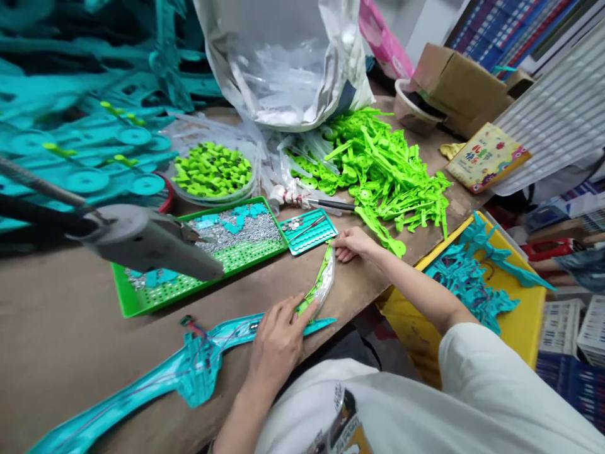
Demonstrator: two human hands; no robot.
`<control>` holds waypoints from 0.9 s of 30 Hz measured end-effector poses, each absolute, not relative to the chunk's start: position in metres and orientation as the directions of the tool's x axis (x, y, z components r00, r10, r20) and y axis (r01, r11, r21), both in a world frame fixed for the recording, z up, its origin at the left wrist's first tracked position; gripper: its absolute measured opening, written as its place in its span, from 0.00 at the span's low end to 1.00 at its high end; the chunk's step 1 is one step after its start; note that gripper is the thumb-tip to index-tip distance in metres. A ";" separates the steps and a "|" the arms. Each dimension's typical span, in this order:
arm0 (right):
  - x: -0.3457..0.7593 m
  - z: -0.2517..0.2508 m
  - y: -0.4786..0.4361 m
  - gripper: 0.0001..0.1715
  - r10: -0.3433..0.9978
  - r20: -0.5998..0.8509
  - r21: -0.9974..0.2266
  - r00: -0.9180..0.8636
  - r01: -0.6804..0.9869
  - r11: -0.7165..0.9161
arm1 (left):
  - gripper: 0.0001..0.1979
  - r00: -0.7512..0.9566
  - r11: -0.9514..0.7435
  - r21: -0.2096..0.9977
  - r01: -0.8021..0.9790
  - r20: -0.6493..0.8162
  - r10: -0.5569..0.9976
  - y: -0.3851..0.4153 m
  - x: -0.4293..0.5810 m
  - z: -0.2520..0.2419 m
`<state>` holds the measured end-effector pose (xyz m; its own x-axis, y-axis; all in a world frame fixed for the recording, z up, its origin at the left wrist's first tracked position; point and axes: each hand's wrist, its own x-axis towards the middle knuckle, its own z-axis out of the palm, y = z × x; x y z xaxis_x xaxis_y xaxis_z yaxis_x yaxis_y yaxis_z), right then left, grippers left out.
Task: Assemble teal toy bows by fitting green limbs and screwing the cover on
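My left hand (280,334) lies over the narrow end of a long teal plastic shell (142,391), its fingers and thumb on the lower end of a curved green plastic part (314,289). A clear curved plastic piece (326,285) lies along that green part. At their upper end, my right hand (352,244) is closed in a pinch. The teal shell lies open side up, with thin wires (201,343) at its wider middle. What lies under my left palm is hidden.
A green tray (198,285) holds screws and teal pieces; beside it is a small teal tray (309,232). Behind are a tub (258,170) of green pieces, a green parts pile (387,170) and a screwdriver (333,205). A grey tool (151,239) hangs at left; a yellow bin (411,321) stands right.
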<state>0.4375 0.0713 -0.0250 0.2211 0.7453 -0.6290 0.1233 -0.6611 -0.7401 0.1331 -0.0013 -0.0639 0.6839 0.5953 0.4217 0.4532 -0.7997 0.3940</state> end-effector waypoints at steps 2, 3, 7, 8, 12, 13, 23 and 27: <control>0.435 -0.026 0.070 0.16 0.765 -0.601 -0.750 0.231 0.168 -0.640 | 0.29 0.688 -0.806 0.380 0.453 0.426 0.588 -0.001 0.133 -0.065; 0.435 -0.026 0.069 0.16 0.781 -0.577 -0.759 0.238 0.196 -0.620 | 0.29 0.689 -0.808 0.376 0.455 0.427 0.586 -0.001 0.132 -0.065; 0.449 -0.014 0.073 0.14 0.872 -0.364 -0.810 0.327 0.351 -0.470 | 0.30 0.699 -0.803 0.389 0.451 0.406 0.589 -0.001 0.130 -0.069; 0.458 -0.009 0.078 0.13 0.898 -0.234 -0.791 0.372 0.464 -0.398 | 0.30 0.700 -0.802 0.393 0.450 0.402 0.590 -0.001 0.129 -0.070; 0.500 0.009 0.115 0.08 0.914 0.232 -0.449 0.333 0.870 -0.203 | 0.29 0.702 -0.799 0.387 0.459 0.393 0.594 -0.002 0.129 -0.068; 0.506 0.010 0.127 0.11 0.919 0.247 -0.407 0.307 0.893 -0.189 | 0.29 0.702 -0.801 0.384 0.460 0.394 0.593 -0.003 0.130 -0.066; 0.480 0.008 0.234 0.18 0.933 0.318 -0.196 0.169 0.974 -0.109 | 0.31 0.577 -0.769 0.432 0.471 0.508 0.639 -0.007 0.119 -0.035; 0.492 0.024 0.254 0.30 0.933 0.341 -0.132 0.114 0.989 -0.073 | 0.28 0.537 -0.746 0.460 0.481 0.519 0.666 -0.008 0.106 -0.028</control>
<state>0.4915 0.2541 0.0240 0.1144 0.9331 0.3410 0.9886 -0.0730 -0.1318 0.1063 -0.0077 -0.0277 0.5367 0.6655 0.5187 0.4810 -0.7464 0.4599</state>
